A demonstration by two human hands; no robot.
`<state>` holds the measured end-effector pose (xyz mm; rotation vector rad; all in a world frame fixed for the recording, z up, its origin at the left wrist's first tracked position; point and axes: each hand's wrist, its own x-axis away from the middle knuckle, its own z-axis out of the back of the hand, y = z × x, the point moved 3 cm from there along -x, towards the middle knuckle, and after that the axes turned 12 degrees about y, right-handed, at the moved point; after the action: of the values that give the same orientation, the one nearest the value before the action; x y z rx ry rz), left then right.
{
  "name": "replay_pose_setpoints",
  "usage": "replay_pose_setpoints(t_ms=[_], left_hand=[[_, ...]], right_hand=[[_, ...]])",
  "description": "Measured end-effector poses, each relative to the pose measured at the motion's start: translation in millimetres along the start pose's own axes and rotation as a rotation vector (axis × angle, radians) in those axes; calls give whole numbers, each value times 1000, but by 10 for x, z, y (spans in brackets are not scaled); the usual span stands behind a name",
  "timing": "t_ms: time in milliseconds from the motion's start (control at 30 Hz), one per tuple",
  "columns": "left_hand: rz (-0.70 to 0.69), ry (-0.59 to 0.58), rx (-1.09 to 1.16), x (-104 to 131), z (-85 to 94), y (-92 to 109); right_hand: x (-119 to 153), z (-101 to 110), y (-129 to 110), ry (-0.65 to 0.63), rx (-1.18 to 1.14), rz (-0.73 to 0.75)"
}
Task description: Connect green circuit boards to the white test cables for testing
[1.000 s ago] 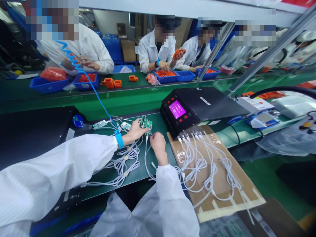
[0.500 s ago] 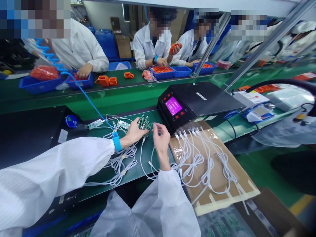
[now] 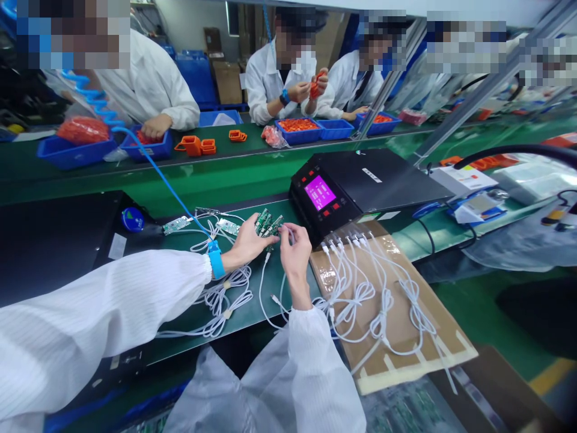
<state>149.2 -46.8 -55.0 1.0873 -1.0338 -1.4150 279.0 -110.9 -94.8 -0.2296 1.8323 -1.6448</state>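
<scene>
My left hand point(image 3: 247, 245) grips a bunch of several green circuit boards point(image 3: 265, 221), fanned out above the bench. Close against their right side, my right hand point(image 3: 296, 245) is closed in a pinch on the end of a white cable point(image 3: 292, 234); its tip is mostly hidden by the fingers. Just below the boards hangs a white plug point(image 3: 267, 257) on its own cable. Beside my left hand lie another circuit board point(image 3: 228, 227) and one farther left point(image 3: 177, 225). A blue wrist strap point(image 3: 215, 260) with a coiled cord is on my left wrist.
A black tester point(image 3: 369, 186) with a lit pink screen stands right, white cables point(image 3: 356, 288) running from it over taped cardboard point(image 3: 433, 355). A black box point(image 3: 58, 240) is left. Bundled cables point(image 3: 225, 300) lie near my left sleeve. Co-workers across the belt handle orange parts point(image 3: 297, 124).
My right hand's fingers have shifted slightly at the boards, and the boards have tilted a little. Across the belt, a co-worker has brought both hands together on an orange part.
</scene>
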Motion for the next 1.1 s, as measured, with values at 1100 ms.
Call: replay_pose_setpoints(t_ms=[1100], left_hand=[[-128, -32, -110, 12, 14, 141]], right_hand=[[-32, 27, -73, -7, 59, 129]])
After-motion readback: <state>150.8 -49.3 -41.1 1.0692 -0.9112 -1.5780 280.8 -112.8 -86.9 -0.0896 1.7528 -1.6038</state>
